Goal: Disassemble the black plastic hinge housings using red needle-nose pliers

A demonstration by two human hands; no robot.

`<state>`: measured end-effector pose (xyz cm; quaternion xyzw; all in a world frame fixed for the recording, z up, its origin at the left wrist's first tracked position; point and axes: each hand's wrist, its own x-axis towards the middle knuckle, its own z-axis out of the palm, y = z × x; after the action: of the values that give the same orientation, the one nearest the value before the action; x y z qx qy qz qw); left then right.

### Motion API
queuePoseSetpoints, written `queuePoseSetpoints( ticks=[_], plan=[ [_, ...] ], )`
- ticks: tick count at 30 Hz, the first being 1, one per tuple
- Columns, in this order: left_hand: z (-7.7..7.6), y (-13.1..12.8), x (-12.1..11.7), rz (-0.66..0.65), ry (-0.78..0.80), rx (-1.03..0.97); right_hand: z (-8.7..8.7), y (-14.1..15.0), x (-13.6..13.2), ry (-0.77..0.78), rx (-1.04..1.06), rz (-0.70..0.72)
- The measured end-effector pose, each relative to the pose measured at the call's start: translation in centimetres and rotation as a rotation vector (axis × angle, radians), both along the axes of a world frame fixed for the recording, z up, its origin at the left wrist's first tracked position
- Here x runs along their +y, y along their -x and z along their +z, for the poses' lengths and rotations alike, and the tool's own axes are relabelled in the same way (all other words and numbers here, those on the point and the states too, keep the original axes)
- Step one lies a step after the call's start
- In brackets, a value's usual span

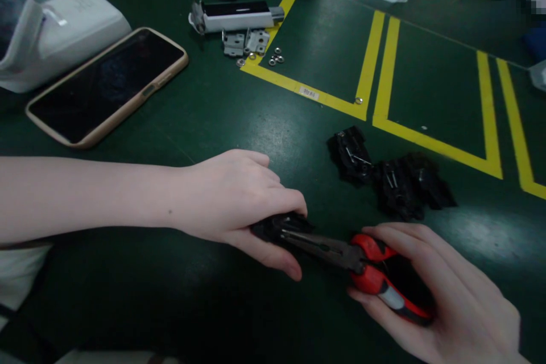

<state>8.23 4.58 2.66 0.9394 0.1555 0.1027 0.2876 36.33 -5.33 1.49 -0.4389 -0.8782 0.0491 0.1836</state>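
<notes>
My left hand (239, 205) is closed around a small black part (277, 226) and presses it against the dark green table (239, 119). My right hand (443, 296) grips the red-and-black handles of a pair of long-nose pliers (367, 267). The pliers' dark jaws point left and reach into the black part under my left fingers. A heap of similar black parts (392, 176) with small metal springs lies just beyond both hands, to the right of centre.
A phone (106, 82) in a tan case lies at the upper left beside a white device (63, 28). A white-and-black bar (234, 16), metal brackets (245, 42) and washers (276, 58) sit at top centre. Yellow tape lines (384, 68) cross the table.
</notes>
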Motion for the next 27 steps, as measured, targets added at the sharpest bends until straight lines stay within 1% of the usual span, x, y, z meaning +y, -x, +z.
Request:
queuePoseSetpoints(
  ticks=[6,11,13,17,19,22,27],
  plan=[
    [0.1,-0.04,0.09,0.006,0.035,0.005,0.39,0.23,0.07,-0.025,-0.039,0.018],
    [0.04,0.04,0.0,0.018,0.061,-0.012,0.32,0.2,0.3,-0.047,-0.028,0.01],
    [-0.01,0.1,-0.12,0.01,0.042,-0.019,0.32,0.24,0.35,-0.04,-0.039,0.019],
    [-0.09,0.17,-0.34,-0.037,-0.049,-0.04,0.45,0.28,0.38,-0.007,-0.054,0.005],
    [-0.11,0.16,-0.38,-0.038,-0.063,-0.054,0.48,0.25,0.34,-0.002,-0.048,0.004],
    [-0.1,0.12,-0.35,-0.023,-0.039,-0.066,0.46,0.16,0.24,0.016,-0.04,-0.003],
    [-0.04,0.17,-0.3,-0.009,0.031,-0.068,0.38,0.18,0.04,0.004,0.0,-0.03]
  ],
)
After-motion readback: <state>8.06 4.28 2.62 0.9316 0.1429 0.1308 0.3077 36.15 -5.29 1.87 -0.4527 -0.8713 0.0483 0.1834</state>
